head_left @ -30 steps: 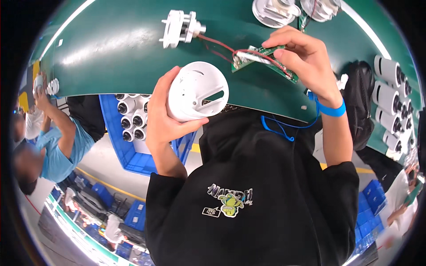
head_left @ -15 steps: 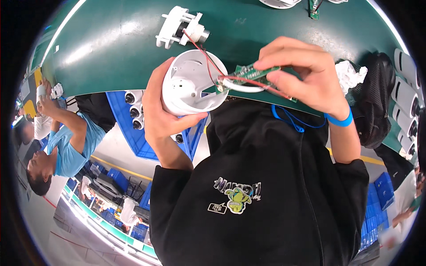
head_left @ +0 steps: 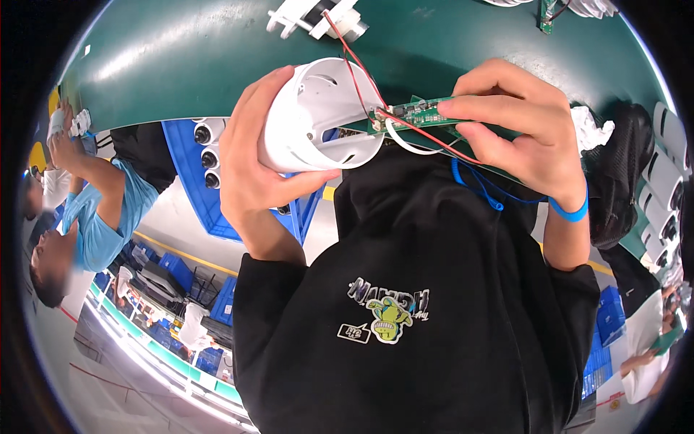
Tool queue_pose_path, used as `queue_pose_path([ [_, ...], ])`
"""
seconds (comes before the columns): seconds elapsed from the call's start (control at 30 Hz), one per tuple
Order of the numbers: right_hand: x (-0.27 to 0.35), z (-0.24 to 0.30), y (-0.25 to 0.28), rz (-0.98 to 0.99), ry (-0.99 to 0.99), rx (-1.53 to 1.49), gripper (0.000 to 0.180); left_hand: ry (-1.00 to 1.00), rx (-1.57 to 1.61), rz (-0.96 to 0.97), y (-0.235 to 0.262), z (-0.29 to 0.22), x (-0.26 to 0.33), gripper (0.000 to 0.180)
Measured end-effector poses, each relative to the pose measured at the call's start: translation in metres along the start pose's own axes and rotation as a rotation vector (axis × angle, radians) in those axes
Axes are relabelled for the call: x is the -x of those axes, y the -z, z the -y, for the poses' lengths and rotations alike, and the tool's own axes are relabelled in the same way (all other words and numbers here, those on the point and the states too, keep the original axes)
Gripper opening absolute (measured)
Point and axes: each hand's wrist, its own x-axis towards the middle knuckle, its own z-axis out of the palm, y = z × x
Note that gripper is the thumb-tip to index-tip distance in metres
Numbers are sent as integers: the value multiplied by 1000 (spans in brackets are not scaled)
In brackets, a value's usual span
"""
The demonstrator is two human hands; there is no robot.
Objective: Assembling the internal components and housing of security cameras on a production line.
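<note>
My left hand (head_left: 249,148) is wrapped round a white cylindrical housing (head_left: 289,126), its open mouth tilted to the right. Between the thumb and fingers of my right hand (head_left: 517,126) is a long green circuit board (head_left: 423,112), its left end at the housing's mouth. Red wires (head_left: 354,54) run from the board to a white lens assembly (head_left: 318,18) lying on the green table beyond the housing. A white cable (head_left: 405,143) loops below the board. How far the board reaches into the housing I cannot tell.
Crumpled white paper (head_left: 593,130) and a black mesh bag (head_left: 625,166) lie at the right. Several white camera bodies (head_left: 663,184) line the right edge. A blue crate (head_left: 195,181) with camera units stands below the table at left. A co-worker (head_left: 108,195) sits beyond it.
The housing has turned in my left hand so more of its side shows. The board in my right hand lies more lengthwise, and my right fingers have shifted along it.
</note>
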Motion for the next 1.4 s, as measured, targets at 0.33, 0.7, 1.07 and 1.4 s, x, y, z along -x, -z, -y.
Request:
queue_pose_path([
  [0.33, 1, -4, -8, 51, 31, -4, 25, 20, -8, 46, 13, 0, 3, 88],
  [0.7, 0, 6, -13, 95, 58, 106, 25, 99, -14, 153, 24, -5, 3, 85],
  [1.07, -3, -1, -48, 68, 35, 15, 23, -1, -49, 140, 6, -7, -9, 87],
  [1.4, 0, 3, -52, -32, -555, -610, 22, -2, -56, 87, 3, -5, -6, 88],
])
